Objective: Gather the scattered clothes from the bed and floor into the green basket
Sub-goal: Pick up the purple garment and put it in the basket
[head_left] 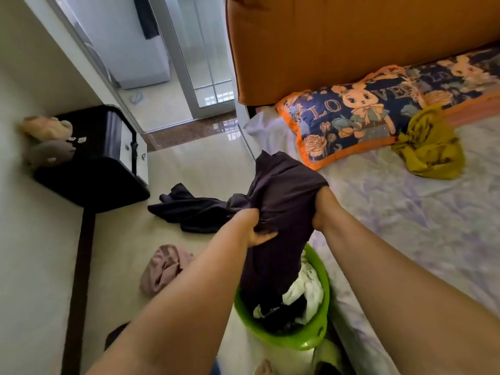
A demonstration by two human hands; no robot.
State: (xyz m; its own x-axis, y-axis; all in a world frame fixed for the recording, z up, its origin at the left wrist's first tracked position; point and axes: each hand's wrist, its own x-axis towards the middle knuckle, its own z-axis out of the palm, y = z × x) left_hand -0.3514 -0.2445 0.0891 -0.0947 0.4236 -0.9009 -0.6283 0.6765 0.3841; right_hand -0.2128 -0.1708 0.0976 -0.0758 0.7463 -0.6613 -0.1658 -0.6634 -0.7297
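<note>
Dark purple garment [281,190] held up over green basket [323,301], its lower end already hanging into the basket mouth; upper part bunched between both hands. Left hand [255,230] grips a fold at garment's 8 o'clock side, fingers curled into cloth. Right hand [323,209] at 3 o'clock side, fingers buried under the fabric, appears to be gripping it too. Judged: two-handed hold keeps the long piece gathered so it feeds down w/o trailing over the rim.

Basket sits on floor tight against bed [405,212] edge, approx 6 o'clock in view; holds white cloth [305,288] + darker items. Placement looks handy for reaching both bed and floor.

Still out: black garment [189,209] on floor at 9 o'clock of the held piece, touching or just beside it, can't tell; pink garment [162,269] on floor at 8 o'clock; mustard garment [430,150] on bed at 2 o'clock, against the rabbit-print pillow [349,115]. Task partway, est. three pcs left.

Black nightstand [94,158] at 10 o'clock carries plush toys.
</note>
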